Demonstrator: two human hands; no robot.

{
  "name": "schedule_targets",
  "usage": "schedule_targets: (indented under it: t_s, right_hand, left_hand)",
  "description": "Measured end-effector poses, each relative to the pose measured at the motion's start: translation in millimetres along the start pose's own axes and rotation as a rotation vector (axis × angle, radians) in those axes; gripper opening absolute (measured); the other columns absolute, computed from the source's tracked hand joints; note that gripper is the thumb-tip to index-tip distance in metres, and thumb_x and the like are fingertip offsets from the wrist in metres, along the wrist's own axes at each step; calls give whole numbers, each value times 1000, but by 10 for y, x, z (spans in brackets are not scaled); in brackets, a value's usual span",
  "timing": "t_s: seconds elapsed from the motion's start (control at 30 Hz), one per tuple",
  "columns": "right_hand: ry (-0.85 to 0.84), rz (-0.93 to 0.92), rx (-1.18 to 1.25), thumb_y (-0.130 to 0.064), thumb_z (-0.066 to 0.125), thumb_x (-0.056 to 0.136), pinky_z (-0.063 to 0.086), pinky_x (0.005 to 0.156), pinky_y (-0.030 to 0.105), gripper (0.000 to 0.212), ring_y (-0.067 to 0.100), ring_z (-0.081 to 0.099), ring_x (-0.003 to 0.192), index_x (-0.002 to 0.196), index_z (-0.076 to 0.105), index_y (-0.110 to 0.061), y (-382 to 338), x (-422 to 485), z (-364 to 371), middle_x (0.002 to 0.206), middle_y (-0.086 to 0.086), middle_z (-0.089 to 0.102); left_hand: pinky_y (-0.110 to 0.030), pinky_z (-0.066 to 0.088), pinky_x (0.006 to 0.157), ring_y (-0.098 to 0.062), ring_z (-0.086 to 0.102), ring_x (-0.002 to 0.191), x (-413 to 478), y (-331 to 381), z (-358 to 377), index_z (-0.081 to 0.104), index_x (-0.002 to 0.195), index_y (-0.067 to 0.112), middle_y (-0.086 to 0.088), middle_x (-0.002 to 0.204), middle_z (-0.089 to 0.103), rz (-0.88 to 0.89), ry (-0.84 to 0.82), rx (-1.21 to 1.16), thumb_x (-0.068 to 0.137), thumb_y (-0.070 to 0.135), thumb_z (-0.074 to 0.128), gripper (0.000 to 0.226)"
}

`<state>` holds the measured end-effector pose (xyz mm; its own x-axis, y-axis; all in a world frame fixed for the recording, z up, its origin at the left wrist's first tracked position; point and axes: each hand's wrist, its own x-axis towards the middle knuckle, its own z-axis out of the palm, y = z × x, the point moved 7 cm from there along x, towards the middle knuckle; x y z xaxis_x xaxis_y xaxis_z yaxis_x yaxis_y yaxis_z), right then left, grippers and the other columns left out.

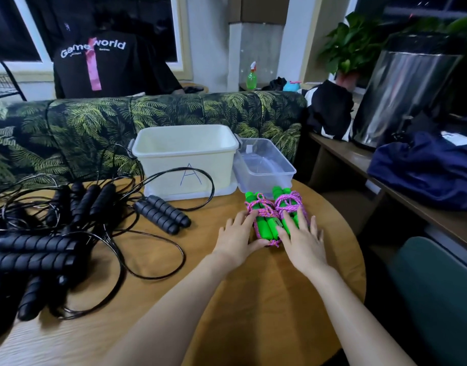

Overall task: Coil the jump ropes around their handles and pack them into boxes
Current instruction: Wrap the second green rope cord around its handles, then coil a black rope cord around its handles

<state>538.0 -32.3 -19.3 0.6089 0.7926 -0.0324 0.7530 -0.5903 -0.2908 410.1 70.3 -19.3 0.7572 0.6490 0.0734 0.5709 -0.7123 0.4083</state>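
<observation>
Two jump ropes with green handles [270,225], each wound in pink cord, lie side by side on the round wooden table [253,299]. My left hand [237,240] presses the left bundle from its left side, thumb under its near end. My right hand [302,241] lies flat over the right bundle, fingers spread. Behind them stand a cream box marked "A" [186,157] and a smaller clear box [264,165], both without lids. A pile of black-handled jump ropes [37,249] with loose black cords sprawls over the table's left; one pair of black handles [161,213] lies apart.
A leaf-patterned sofa [95,122] runs behind the table, and a person in a black shirt [108,62] stands beyond it. At right, a wooden side table [385,175] holds a steel bin [401,93] and dark clothing. A teal chair [438,299] stands at lower right.
</observation>
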Motion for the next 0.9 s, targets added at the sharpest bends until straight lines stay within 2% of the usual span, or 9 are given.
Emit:
schedule_targets:
  t_s: [0.1, 0.2, 0.3, 0.4, 0.6, 0.73, 0.9]
  right_hand:
    - [9, -27, -21, -53, 22, 104, 4, 121, 55, 58, 33, -10, 152, 158, 10, -35, -63, -10, -90, 167, -4, -5]
    - [49, -101, -10, -51, 24, 105, 3, 123, 51, 58, 27, -10, 153, 158, 9, -35, -303, -113, -174, 167, -7, -1]
    - [73, -218, 35, -50, 29, 105, 4, 122, 47, 58, 23, -7, 153, 158, 14, -33, -715, -314, -174, 166, -10, 7]
    - [64, -330, 65, -48, 33, 105, 14, 122, 47, 57, 20, -5, 153, 157, 19, -32, -1186, -498, -81, 165, -9, 14]
    - [-3, -431, 101, -45, 35, 105, 19, 119, 46, 54, 21, 1, 153, 156, 21, -33, -2053, -666, 137, 164, -9, 18]
    - [-17, -512, 50, -44, 38, 105, 25, 115, 46, 54, 25, 12, 150, 155, 24, -31, -2545, -525, 222, 162, -6, 23]
    - [-93, -483, -13, -45, 46, 102, 38, 107, 45, 58, 30, 33, 139, 154, 25, -28, -2881, -16, 454, 157, -1, 31]
  left_hand:
    - [-45, 31, 105, -28, 34, 134, -68, -73, -122, 22, 155, 34, 6, 157, 27, 5, -23, 64, 94, 65, 42, 71]
    - [-44, 30, 106, -27, 34, 135, -293, -306, -423, 26, 153, 32, 5, 156, 31, -41, 27, 111, 97, 63, 36, 65]
    - [-45, 30, 108, -26, 35, 136, -686, -638, -768, 30, 152, 28, 3, 153, 36, -105, 79, 122, 99, 58, 35, 61]
    - [-46, 30, 109, -26, 35, 137, -1128, -974, -1019, 33, 150, 27, 1, 152, 38, -184, 102, 124, 101, 55, 37, 57]
    - [-47, 34, 108, -28, 37, 136, -1582, -1509, -1346, 38, 149, 25, -3, 149, 42, -248, 128, 83, 101, 50, 42, 54]
    - [-42, 34, 107, -26, 40, 133, -1571, -1754, -1528, 41, 148, 24, 0, 148, 44, -226, 180, 114, 101, 46, 45, 51]
    - [-40, 28, 112, -25, 41, 131, -1268, -2031, -1592, 43, 145, 25, 1, 143, 47, -213, 144, 236, 102, 44, 43, 46]
